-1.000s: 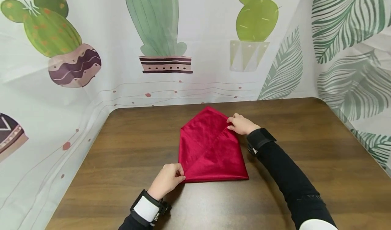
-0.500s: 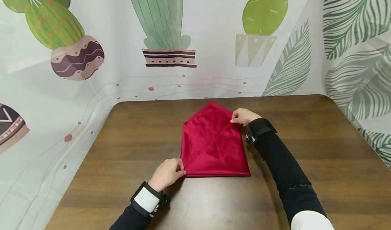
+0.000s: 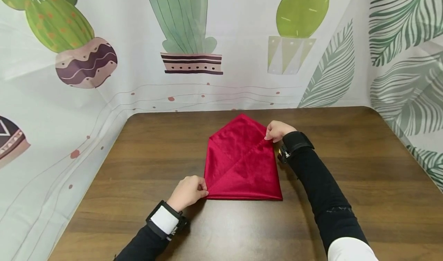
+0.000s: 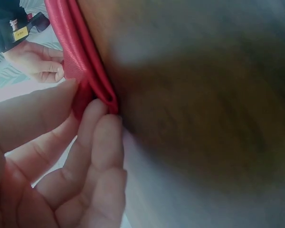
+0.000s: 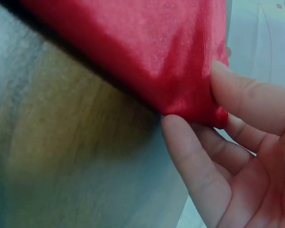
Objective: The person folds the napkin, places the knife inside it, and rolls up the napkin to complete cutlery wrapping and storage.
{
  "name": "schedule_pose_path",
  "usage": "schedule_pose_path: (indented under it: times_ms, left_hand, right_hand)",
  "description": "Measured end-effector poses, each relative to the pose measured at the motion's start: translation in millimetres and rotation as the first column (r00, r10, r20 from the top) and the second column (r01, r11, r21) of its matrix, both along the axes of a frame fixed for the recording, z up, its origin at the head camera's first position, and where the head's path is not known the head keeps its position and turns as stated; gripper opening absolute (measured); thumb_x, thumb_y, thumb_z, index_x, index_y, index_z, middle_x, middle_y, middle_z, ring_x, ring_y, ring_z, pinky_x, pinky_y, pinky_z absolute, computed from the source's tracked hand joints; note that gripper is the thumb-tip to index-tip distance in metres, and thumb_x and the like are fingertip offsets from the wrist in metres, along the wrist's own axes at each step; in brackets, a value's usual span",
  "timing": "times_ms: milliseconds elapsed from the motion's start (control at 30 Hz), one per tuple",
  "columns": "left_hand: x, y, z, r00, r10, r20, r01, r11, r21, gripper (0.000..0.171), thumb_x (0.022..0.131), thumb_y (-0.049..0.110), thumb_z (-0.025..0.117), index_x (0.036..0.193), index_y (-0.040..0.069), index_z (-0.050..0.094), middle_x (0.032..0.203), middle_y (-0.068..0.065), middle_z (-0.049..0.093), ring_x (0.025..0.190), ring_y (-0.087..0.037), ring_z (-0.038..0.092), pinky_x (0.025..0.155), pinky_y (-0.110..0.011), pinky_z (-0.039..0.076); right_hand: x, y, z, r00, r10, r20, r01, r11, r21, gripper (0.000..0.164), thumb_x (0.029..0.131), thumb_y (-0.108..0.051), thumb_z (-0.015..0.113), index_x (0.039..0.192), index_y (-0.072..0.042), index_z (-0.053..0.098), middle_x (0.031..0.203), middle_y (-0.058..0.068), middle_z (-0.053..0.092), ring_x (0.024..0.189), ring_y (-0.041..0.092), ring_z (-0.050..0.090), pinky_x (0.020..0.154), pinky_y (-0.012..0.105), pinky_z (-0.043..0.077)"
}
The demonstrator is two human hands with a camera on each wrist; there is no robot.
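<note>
A folded dark-red cloth [image 3: 242, 161] with a velvety sheen lies flat on the wooden table, its far end coming to a point. My left hand [image 3: 189, 191] pinches its near left corner; in the left wrist view, stacked folded layers [image 4: 88, 57] reach the left thumb and fingertips. At the right corner, below the pointed end, my right hand [image 3: 278, 131] pinches the cloth's edge. The right wrist view shows that red corner [image 5: 194, 102] between the right thumb and fingers. A diagonal crease runs across the cloth from one hand toward the other.
The brown wooden table [image 3: 145, 153] extends around the cloth on all sides. Behind it and to the left hangs a white curtain [image 3: 242, 61] printed with cacti and leaves. Black wrist straps [image 3: 298, 141] with small devices sit on both wrists.
The right hand's fingers have drawn together at the right corner. The left hand keeps its pinch at the near left corner. The head view has shifted slightly; the cloth keeps its shape.
</note>
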State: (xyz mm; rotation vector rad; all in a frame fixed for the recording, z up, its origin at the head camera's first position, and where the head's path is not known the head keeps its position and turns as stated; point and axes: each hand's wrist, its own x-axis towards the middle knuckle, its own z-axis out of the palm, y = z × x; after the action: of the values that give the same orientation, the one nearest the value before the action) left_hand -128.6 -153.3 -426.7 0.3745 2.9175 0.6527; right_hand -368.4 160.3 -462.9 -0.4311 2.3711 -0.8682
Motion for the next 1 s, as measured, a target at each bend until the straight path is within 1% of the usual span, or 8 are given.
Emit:
schedule_pose_path:
  times_ms: [67, 100, 167, 300, 533, 733, 900, 1000]
  left_hand:
    - [-2.5, 0, -0.2, 1.0, 0.006, 0.008, -0.006, 1.0, 0.008, 0.02, 0.072, 0.014, 0.071, 0.058, 0.017, 0.057, 0.052, 0.009, 0.047, 0.052, -0.009, 0.042, 0.048, -0.027, 0.036]
    - [-3.9, 0, 0.2, 1.0, 0.008, 0.013, -0.008, 1.0, 0.01, 0.02, 0.072, 0.014, 0.071, 0.058, 0.017, 0.058, 0.052, 0.009, 0.048, 0.053, -0.009, 0.042, 0.048, -0.026, 0.037]
    - [-6.6, 0, 0.8, 1.0, 0.012, 0.024, -0.012, 1.0, 0.012, 0.02, 0.071, 0.013, 0.071, 0.057, 0.017, 0.059, 0.053, 0.009, 0.049, 0.053, -0.01, 0.043, 0.049, -0.026, 0.037]
    - [-9.6, 0, 1.3, 0.999, 0.006, 0.031, -0.006, 1.0, 0.009, 0.02, 0.07, 0.011, 0.072, 0.055, 0.016, 0.059, 0.052, 0.008, 0.049, 0.053, -0.01, 0.043, 0.048, -0.026, 0.037]
    - [-9.5, 2, 1.6, 0.999, -0.038, 0.005, 0.038, 0.999, -0.01, 0.022, 0.068, 0.012, 0.073, 0.054, 0.017, 0.057, 0.051, 0.008, 0.048, 0.052, -0.01, 0.043, 0.048, -0.025, 0.036]
    - [-7.6, 2, -1.2, 0.999, -0.046, 0.014, 0.046, 0.999, -0.006, 0.022, 0.068, 0.011, 0.073, 0.054, 0.017, 0.057, 0.05, 0.009, 0.047, 0.052, -0.01, 0.043, 0.047, -0.025, 0.036]
    - [-6.3, 3, -3.7, 0.997, -0.071, 0.033, 0.071, 0.997, -0.004, 0.022, 0.068, 0.011, 0.073, 0.054, 0.016, 0.056, 0.05, 0.009, 0.047, 0.052, -0.01, 0.043, 0.048, -0.025, 0.036]
    - [-6.7, 4, -3.0, 0.996, -0.078, 0.041, 0.078, 0.997, -0.011, 0.022, 0.068, 0.012, 0.073, 0.054, 0.016, 0.056, 0.05, 0.008, 0.047, 0.052, -0.01, 0.044, 0.048, -0.025, 0.037]
  right_hand:
    - [4.7, -3, 6.2, 1.0, -0.021, -0.016, 0.021, 1.0, 0.011, 0.017, 0.076, -0.014, 0.068, 0.072, 0.0, 0.058, 0.077, 0.009, 0.053, 0.064, 0.02, 0.054, 0.06, 0.03, 0.05]
    - [15.3, -8, 20.6, 0.998, -0.053, -0.021, 0.054, 0.997, 0.055, 0.016, 0.077, -0.011, 0.066, 0.074, 0.002, 0.057, 0.078, 0.011, 0.053, 0.066, 0.022, 0.054, 0.062, 0.032, 0.051]
    - [26.9, -12, 33.8, 0.996, -0.074, -0.047, 0.077, 0.995, 0.061, 0.015, 0.078, -0.008, 0.065, 0.073, 0.003, 0.055, 0.074, 0.009, 0.049, 0.064, 0.02, 0.052, 0.061, 0.029, 0.05]
    - [36.5, -15, 42.0, 0.992, -0.075, -0.104, 0.085, 0.992, 0.094, 0.015, 0.079, -0.006, 0.063, 0.07, 0.0, 0.052, 0.069, 0.004, 0.044, 0.06, 0.015, 0.048, 0.056, 0.025, 0.049]
    - [38.3, -15, 39.0, 0.975, -0.003, -0.222, 0.044, 0.983, 0.179, 0.015, 0.077, -0.006, 0.061, 0.063, -0.005, 0.054, 0.058, 0.0, 0.045, 0.05, 0.014, 0.045, 0.049, 0.023, 0.04]
    - [41.6, -17, 36.7, 0.975, -0.092, -0.203, 0.124, 0.981, 0.151, 0.016, 0.076, -0.004, 0.064, 0.065, -0.002, 0.052, 0.057, 0.003, 0.049, 0.047, 0.011, 0.049, 0.049, 0.021, 0.045]
    - [40.9, -20, 33.2, 0.958, -0.109, -0.266, 0.164, 0.968, 0.192, 0.025, 0.072, -0.007, 0.07, 0.075, 0.0, 0.046, 0.059, 0.007, 0.051, 0.045, 0.012, 0.051, 0.046, 0.021, 0.042]
    - [40.2, -19, 30.5, 0.948, -0.123, -0.292, 0.189, 0.96, 0.208, 0.027, 0.071, -0.009, 0.071, 0.073, 0.0, 0.045, 0.058, 0.007, 0.051, 0.045, 0.013, 0.051, 0.046, 0.021, 0.042]
